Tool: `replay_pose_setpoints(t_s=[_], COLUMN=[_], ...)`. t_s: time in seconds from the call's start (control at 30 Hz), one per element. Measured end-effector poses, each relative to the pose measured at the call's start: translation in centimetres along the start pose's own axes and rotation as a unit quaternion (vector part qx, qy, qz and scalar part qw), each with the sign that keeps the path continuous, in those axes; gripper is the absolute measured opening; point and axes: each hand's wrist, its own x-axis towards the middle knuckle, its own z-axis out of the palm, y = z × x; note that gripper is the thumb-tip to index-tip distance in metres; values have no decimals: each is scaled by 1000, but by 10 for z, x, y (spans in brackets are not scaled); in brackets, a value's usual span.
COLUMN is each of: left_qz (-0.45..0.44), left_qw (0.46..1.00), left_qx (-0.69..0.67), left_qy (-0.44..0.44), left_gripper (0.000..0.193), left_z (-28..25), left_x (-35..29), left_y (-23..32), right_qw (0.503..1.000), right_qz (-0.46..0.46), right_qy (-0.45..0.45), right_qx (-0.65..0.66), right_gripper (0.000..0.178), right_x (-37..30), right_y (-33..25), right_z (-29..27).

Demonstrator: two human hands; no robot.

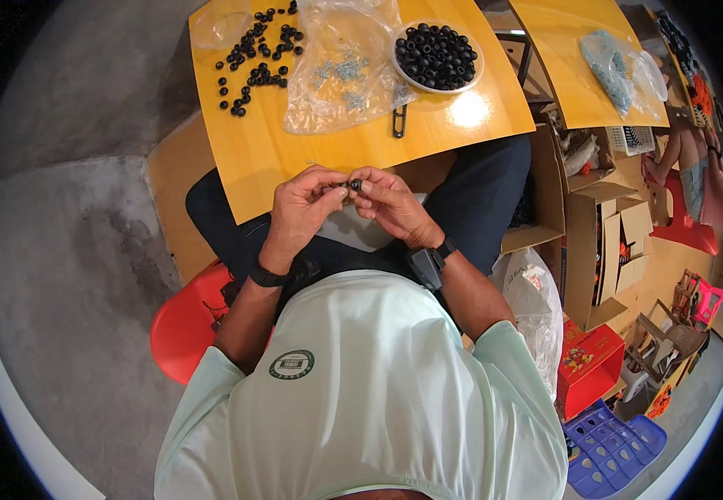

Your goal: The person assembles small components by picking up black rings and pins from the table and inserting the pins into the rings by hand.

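Note:
Over my lap, just off the near edge of the yellow table (pixel 245 179), both hands meet fingertip to fingertip. My right hand (pixel 395 208) pinches a small black round bead (pixel 355 184) between thumb and fingers. Right beside it, the fingers of my left hand (pixel 301 212) are pressed together; whatever they hold is too small to make out. Beyond my hands lies a clear plastic bag (pixel 311 104) with small silvery pieces (pixel 345 68) on it. Many loose black beads (pixel 263 77) are scattered to its left. On its right stands a round tub (pixel 480 67) full of similar beads.
A black elongated clip (pixel 399 122) lies near the tub, and a clear round lid (pixel 221 30) at the table's far left. To the right, a second yellow table (pixel 561 50) bears a bag of silvery pieces (pixel 611 71). Cardboard boxes (pixel 586 242) stand below it.

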Motion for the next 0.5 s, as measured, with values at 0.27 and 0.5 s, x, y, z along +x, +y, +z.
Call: replay_pose_setpoints(t_s=[0.27, 0.5], left_qz=[13, 33], left_qw=[1000, 997], left_qx=[25, 74], left_qy=[-5, 2], left_gripper=[17, 16], left_z=[2, 3], left_x=[1, 2], left_y=[-1, 0], right_qw=[1000, 1000], right_qz=[10, 8], right_qy=[9, 6], right_qx=[13, 6], right_gripper=[20, 21], right_x=[-1, 1], right_y=[1, 2], right_z=[-1, -2])
